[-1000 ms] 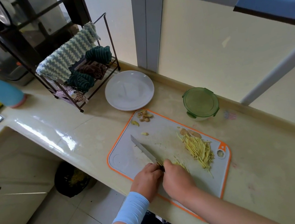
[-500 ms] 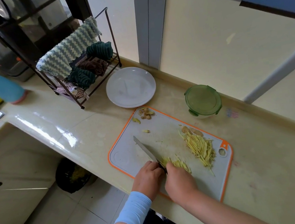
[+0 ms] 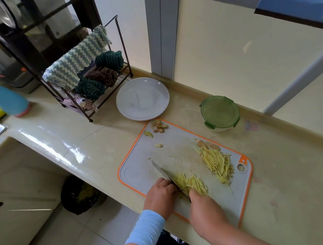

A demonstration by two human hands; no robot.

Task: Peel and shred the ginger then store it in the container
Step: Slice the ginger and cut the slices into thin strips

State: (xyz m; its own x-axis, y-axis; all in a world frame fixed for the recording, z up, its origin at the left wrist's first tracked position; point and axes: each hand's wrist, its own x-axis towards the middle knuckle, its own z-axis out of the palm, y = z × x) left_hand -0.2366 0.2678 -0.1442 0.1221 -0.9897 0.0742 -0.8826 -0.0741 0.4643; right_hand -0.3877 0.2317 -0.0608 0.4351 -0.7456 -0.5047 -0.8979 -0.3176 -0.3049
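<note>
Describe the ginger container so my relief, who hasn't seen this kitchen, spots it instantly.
Find the orange-rimmed cutting board on the beige counter. Just beyond its far edge, near the wall, stands a small round container. Unlike the open white plate to its left, it is closed by a translucent green lid with clips.

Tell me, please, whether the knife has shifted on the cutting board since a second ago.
Yes. The knife has drawn back toward the near edge of the cutting board, away from the peel scraps at its far corner.
</note>
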